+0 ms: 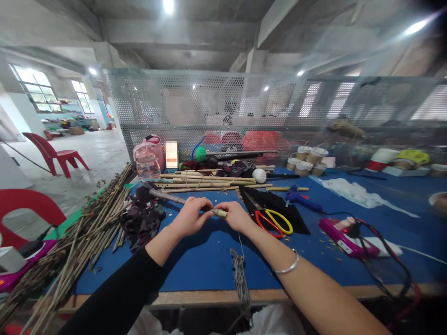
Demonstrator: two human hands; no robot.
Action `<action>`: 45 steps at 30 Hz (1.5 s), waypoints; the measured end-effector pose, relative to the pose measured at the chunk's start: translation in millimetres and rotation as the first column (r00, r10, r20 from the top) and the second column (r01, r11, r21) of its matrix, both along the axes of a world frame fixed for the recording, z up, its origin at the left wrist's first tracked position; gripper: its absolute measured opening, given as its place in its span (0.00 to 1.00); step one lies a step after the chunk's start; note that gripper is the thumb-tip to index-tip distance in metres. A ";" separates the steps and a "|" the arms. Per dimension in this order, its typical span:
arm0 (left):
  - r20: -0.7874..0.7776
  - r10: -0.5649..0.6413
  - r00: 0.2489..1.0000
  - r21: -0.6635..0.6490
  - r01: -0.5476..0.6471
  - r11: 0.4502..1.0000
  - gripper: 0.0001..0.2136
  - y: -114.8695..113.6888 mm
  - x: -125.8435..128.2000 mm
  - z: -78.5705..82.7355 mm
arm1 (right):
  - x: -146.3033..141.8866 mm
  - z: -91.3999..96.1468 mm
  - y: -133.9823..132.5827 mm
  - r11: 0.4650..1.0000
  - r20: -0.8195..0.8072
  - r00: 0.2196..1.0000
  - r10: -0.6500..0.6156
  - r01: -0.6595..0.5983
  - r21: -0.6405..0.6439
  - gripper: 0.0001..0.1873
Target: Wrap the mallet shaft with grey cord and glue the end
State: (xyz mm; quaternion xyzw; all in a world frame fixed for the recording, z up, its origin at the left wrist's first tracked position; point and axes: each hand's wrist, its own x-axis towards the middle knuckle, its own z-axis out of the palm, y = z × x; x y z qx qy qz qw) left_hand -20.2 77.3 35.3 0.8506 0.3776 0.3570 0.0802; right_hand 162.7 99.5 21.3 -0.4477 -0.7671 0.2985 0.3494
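Observation:
A stick wrapped in grey cord point(167, 197) slants across in front of me, its far end by a dark patterned cloth point(141, 221) and its bare tan tip at my fingers. Around this stick, near the tip, the fingers of my left hand point(192, 216) are closed. My right hand point(235, 216) is pinched at the same end, and a strand of grey cord runs down from it. The strand leads to a loose skein of grey cord point(239, 274) hanging over the table's front edge. Fingertips of both hands nearly meet, partly hiding the wrapping.
Scissors point(270, 222) with red and yellow handles lie on black cloth point(289, 216) to the right. Beyond are a blue glue gun point(302, 200) and a purple power strip point(345, 237) with cables. Dry stalks point(84, 237) cover the left side; bamboo sticks point(209, 179) lie behind.

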 end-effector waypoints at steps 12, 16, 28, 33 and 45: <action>0.007 0.086 0.996 0.017 -0.086 0.996 0.07 16.3 -4.9 -6.9 | -11.3 25.2 -45.8 0.914 0.489 0.863 -0.125 -0.091 0.395 0.14; -0.042 0.008 0.999 -0.039 -0.009 0.999 0.08 9.5 -3.6 -1.0 | 1.2 28.5 -33.5 0.867 0.189 0.973 -0.133 0.022 0.497 0.14; 0.003 -0.004 1.000 0.003 0.004 1.000 0.09 0.9 0.6 4.4 | -8.8 4.9 -20.9 0.997 0.108 0.992 0.071 -0.071 -0.002 0.11; 0.027 0.057 0.998 0.043 -0.058 0.997 0.09 3.6 -1.6 7.9 | -20.1 19.9 -55.3 0.907 0.471 0.880 -0.064 -0.146 0.396 0.14; -0.233 -0.082 0.969 0.133 0.115 0.984 0.10 -12.2 14.8 46.6 | 25.6 44.0 -20.7 0.853 -0.150 0.981 -0.126 0.184 0.488 0.09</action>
